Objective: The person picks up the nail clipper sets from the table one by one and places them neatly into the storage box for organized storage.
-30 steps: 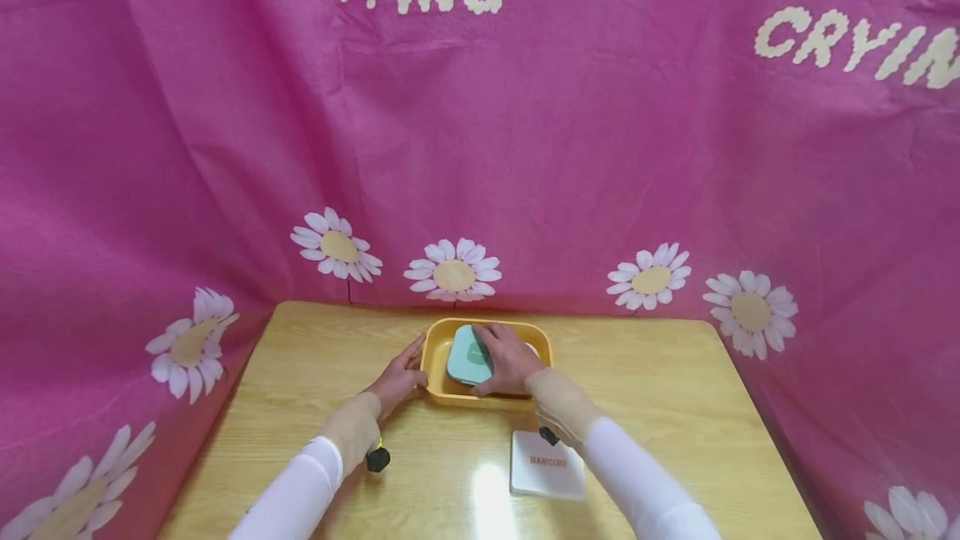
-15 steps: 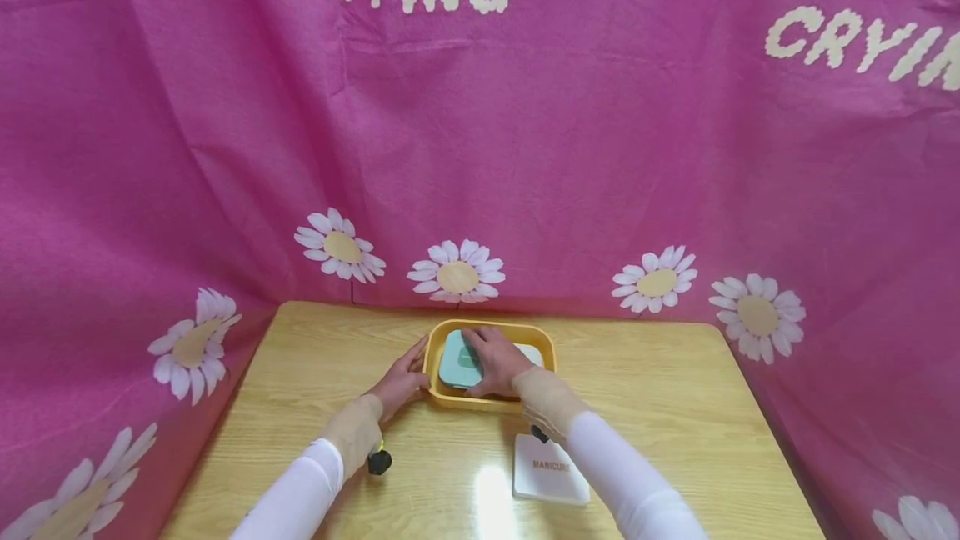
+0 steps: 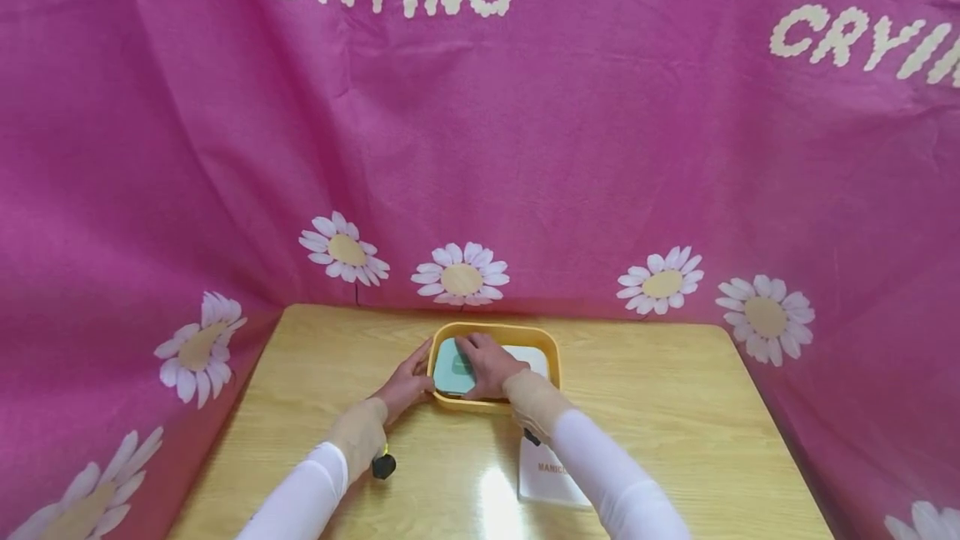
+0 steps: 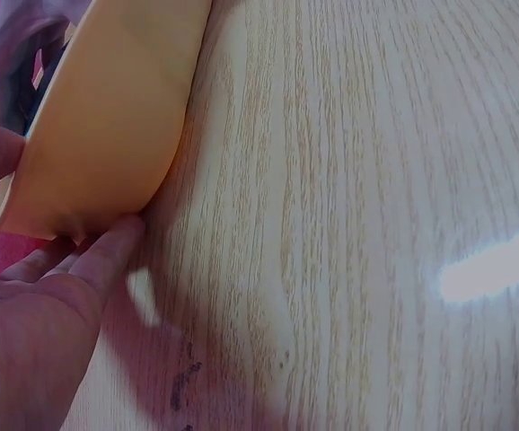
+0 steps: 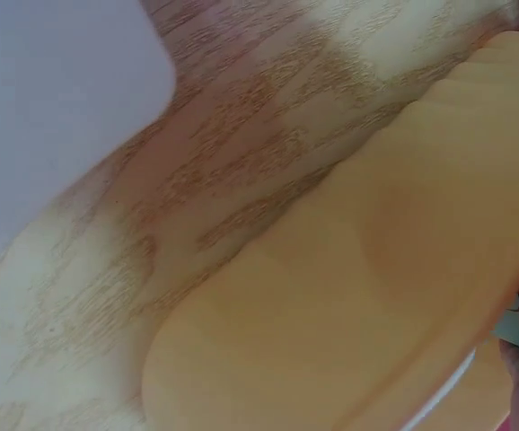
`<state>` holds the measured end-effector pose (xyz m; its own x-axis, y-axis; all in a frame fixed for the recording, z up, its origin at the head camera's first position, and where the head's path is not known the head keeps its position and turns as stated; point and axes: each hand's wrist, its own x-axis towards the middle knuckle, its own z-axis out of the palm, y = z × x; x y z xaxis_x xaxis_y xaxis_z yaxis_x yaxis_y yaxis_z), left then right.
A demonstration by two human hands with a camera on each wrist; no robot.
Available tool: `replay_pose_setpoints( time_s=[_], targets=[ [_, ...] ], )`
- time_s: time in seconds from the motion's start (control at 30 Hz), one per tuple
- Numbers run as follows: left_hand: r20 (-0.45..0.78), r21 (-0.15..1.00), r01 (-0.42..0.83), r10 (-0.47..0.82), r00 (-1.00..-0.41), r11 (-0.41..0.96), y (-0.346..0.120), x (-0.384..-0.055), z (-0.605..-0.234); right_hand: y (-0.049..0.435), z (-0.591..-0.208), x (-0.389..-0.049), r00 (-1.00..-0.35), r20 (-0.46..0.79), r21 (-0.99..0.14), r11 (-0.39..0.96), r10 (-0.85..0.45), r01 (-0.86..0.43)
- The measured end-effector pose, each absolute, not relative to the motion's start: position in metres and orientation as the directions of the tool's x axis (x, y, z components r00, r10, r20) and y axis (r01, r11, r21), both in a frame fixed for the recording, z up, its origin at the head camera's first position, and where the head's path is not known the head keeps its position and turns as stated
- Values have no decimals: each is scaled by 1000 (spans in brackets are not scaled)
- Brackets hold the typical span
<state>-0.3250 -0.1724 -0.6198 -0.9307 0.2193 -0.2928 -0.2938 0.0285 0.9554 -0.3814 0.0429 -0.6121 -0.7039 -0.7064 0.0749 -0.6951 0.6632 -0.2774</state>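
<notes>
My right hand [image 3: 491, 369] holds a mint-green case [image 3: 452, 369] across its top, thumb at the near edge and fingers at the far edge. The case is in the left part of a yellow plastic bin [image 3: 517, 330], partly hidden by the hand. Beside it, in the bin's right part, shows a white item [image 3: 536, 359]. My left hand [image 3: 403, 387] holds the bin's left end, with the thumb at the near corner. In the left wrist view its fingers [image 4: 107, 256] touch the bin's outer wall [image 4: 116, 108].
A white flat box [image 3: 546, 482] lettered in brown, the word starting "MANIC", lies in front of the bin, partly under my right forearm. The wooden table [image 3: 660, 423] meets a pink curtain [image 3: 570, 148] with daisies at its back and sides.
My right hand has moved left with the mint-green case, which now sits lower at the bin's left end. More of the white item shows. My left hand keeps its hold.
</notes>
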Motion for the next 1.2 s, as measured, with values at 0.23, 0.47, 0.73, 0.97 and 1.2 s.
replay_pose_setpoints(
  time_s=[0.23, 0.47, 0.73, 0.97, 1.2],
  targets=[
    [-294, 955, -297, 229, -928, 21, -174, -326, -624, 39, -622, -384, -713, 42, -233, 687, -700, -688],
    [-290, 956, -292, 214, -933, 23, -173, -323, -621, 41, -627, -387, -707, 71, -249, 674, -704, -696],
    [-276, 960, -281, 217, -936, 8, -172, -321, -622, 38, -627, -382, -749, -9, -148, 742, -662, -654],
    [-297, 954, -299, 220, -929, 23, -170, -316, -627, 33, -635, -374, -796, -89, -84, 801, -599, -593],
    [-283, 957, -289, 225, -932, 8, -172, -323, -624, 30, -622, -373, -809, -69, -72, 812, -584, -580]
  ],
)
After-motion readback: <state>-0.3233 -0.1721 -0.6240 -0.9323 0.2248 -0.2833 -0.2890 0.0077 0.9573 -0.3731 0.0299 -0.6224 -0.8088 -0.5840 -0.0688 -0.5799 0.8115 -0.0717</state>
